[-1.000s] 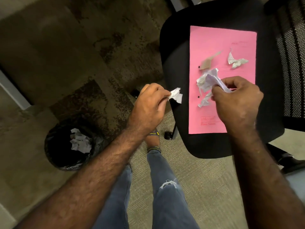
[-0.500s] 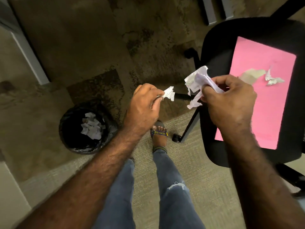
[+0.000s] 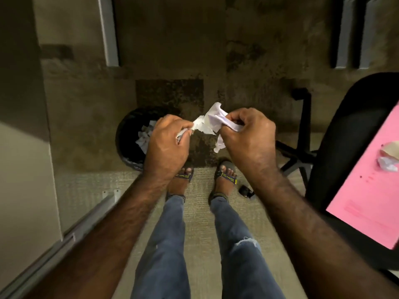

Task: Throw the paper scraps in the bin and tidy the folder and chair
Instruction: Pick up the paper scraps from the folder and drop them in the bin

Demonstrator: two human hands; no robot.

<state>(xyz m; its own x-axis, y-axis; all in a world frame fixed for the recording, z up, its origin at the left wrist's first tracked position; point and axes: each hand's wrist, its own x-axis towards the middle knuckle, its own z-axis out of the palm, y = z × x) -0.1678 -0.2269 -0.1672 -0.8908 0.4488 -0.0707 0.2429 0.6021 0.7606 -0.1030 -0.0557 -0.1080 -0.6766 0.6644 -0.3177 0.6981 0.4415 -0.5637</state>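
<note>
Standing over the carpet, the person had swung away from the chair since a second ago, so the bin point(image 3: 131, 139) now sat just left of the hands, where earlier it lay well off to the lower left. Its black liner already held a heap of white scraps. The left hand point(image 3: 167, 145) hung partly over the bin's rim, its grip closed on a small crumpled scrap point(image 3: 197, 126); the right hand point(image 3: 248, 137), just beside it, was clamped on a larger wad of paper point(image 3: 213, 120), and the two pieces looked to touch between the hands. That meant both loads had been carried most of the way and, by my judgement, only a short move left and a release remained for them. Further right, the chair point(image 3: 349, 134) had slid to the frame edge with the pink folder point(image 3: 367, 203) lying on its seat, and two scraps point(image 3: 388, 162) lay there on the folder, so another trip seemed needed before the folder and chair could be tidied
</note>
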